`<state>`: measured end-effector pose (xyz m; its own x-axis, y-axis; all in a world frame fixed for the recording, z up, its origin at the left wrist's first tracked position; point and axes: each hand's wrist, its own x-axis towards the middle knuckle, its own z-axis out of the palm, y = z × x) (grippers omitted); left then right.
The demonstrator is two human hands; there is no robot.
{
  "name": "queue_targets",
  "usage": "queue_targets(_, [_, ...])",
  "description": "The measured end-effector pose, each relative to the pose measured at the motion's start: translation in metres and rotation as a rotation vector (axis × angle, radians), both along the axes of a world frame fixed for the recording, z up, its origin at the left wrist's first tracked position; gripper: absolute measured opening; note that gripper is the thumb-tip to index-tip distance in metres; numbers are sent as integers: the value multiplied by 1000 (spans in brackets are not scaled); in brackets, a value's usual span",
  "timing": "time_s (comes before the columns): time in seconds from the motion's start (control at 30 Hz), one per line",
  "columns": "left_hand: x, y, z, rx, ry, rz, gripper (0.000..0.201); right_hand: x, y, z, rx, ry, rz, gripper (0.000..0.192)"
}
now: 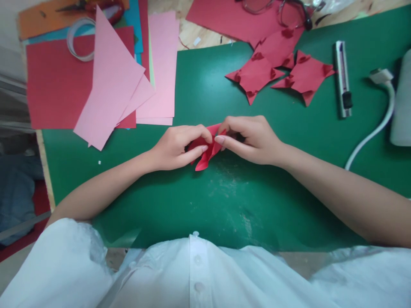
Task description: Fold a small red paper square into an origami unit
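In the middle of the green mat [224,201], both hands are pinching a small folded red paper piece [207,149]. The left hand [176,147] is closed on its left side with fingertips curled over the fold, and the right hand [250,139] is closed on the right side, thumb and index finger pressed onto the paper's upper edge. The paper sits just above or on the mat, can't really tell which since the fingers cover most of it; only the lower pointed tip and a bit of the top stick out.

Stuff around it: up and to the right there are finished red folded squares [279,68] with curled corners, overlapping each other, well apart from the hands. Just right of those lies a utility knife [343,79], lengthwise on the mat. A white cable [379,124] curves down the far right side next to a pale object cut off by the frame edge. Top left is a messy stack of pink paper sheets [128,81] lying over dark red sheets [54,81], with a roll of clear tape [78,40] on top. Glasses [285,10] rest on another red sheet at the top edge of the surface. Nothing lies between the hands and the person's white shirt [192,273].
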<state>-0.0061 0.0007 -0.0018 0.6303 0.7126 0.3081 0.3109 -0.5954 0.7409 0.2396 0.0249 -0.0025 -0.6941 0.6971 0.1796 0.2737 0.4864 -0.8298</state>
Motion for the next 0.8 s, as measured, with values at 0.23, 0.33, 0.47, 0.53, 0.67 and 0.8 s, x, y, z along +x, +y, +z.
queue_targets(0.23, [0, 0, 0, -34, 31, 3, 12, 0, 0, 0, 8, -6, 10, 34])
queue_targets(0.33, [0, 1, 0, -51, 52, 2, 13, 1, 0, 0, 12, -15, 11, 33])
queue_targets(0.47, [1, 1, 0, -40, 42, 0, 13, 0, 0, -1, 15, -18, 14, 35])
queue_targets(0.53, [1, 1, 0, -24, 21, -4, 12, 0, 0, 0, 22, -15, 16, 35])
queue_targets(0.67, [1, 1, 1, -29, 27, -7, 12, 0, 0, 0, 24, -22, 15, 37])
queue_targets(0.8, [0, 1, 1, -62, 72, -2, 15, 0, 0, 0, 13, -36, 14, 40])
